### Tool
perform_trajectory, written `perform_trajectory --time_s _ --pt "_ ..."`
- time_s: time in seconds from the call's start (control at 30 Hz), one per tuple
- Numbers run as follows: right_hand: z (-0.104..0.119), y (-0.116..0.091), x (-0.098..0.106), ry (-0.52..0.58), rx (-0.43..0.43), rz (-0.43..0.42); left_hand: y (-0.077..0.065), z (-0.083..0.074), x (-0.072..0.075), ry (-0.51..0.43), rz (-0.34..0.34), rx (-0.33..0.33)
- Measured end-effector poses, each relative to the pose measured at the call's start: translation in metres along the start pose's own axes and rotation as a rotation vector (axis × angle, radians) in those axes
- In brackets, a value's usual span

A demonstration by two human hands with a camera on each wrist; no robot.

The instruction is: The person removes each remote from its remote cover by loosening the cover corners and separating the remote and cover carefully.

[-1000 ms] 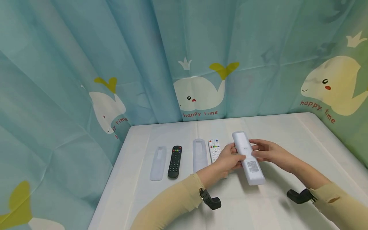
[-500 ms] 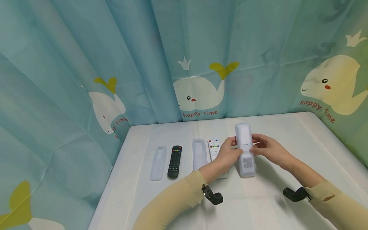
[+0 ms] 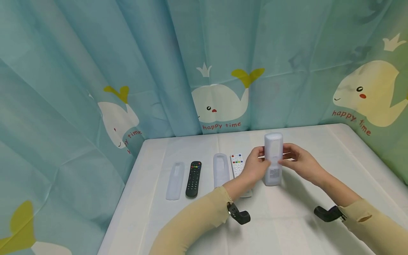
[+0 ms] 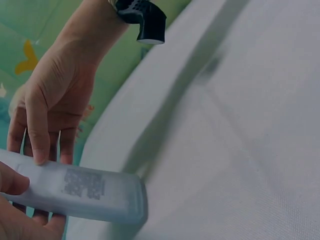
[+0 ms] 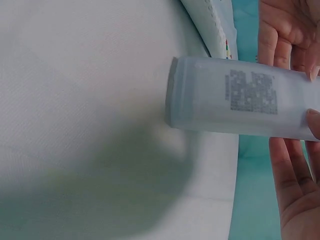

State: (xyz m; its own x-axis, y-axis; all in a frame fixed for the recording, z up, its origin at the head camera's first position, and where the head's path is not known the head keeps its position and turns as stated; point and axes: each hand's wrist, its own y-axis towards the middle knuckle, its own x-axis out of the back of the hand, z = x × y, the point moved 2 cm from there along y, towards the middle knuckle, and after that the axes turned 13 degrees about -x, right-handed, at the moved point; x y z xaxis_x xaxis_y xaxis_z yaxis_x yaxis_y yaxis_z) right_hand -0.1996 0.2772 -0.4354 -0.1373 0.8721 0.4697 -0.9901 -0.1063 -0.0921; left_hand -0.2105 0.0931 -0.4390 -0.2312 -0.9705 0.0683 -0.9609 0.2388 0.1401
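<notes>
Between both hands is a white remote control in a translucent sleeve (image 3: 273,150), its back with a printed label turned toward me. My left hand (image 3: 256,165) pinches its left edge, thumb on the near face and fingers behind. From the other side my right hand (image 3: 302,163) grips it the same way. The wrist views show the lower end of the sleeved remote (image 5: 205,95) held above the white cloth. Just left of it lies a white remote (image 3: 237,164) with coloured buttons, partly hidden by my left hand and forearm.
An empty translucent sleeve (image 3: 221,170) lies left of the white remote. Farther left are a black remote (image 3: 193,179) and another translucent sleeve (image 3: 175,181). Behind the white-covered table (image 3: 204,219) hangs a blue whale-print curtain (image 3: 223,42).
Both hands have moved the sleeved remote slightly away from me. It has swung from a slanted position to nearly straight and tipped more upright.
</notes>
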Motion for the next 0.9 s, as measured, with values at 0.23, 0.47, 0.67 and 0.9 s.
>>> perform_trajectory --time_s 0.23,0.47,0.67,0.9 --pt "-0.001 0.000 0.002 -0.009 0.034 -0.021 0.000 -0.002 -0.001 -0.034 0.003 -0.019" --pt "0.004 0.001 0.007 0.008 0.019 -0.063 0.003 -0.007 -0.001 -0.030 -0.001 -0.047" --pt "0.015 0.002 0.011 0.053 0.069 -0.146 0.006 -0.013 -0.001 -0.029 -0.008 -0.090" --pt "0.024 0.005 0.012 0.082 0.155 -0.259 0.009 -0.018 -0.001 -0.036 -0.022 -0.155"
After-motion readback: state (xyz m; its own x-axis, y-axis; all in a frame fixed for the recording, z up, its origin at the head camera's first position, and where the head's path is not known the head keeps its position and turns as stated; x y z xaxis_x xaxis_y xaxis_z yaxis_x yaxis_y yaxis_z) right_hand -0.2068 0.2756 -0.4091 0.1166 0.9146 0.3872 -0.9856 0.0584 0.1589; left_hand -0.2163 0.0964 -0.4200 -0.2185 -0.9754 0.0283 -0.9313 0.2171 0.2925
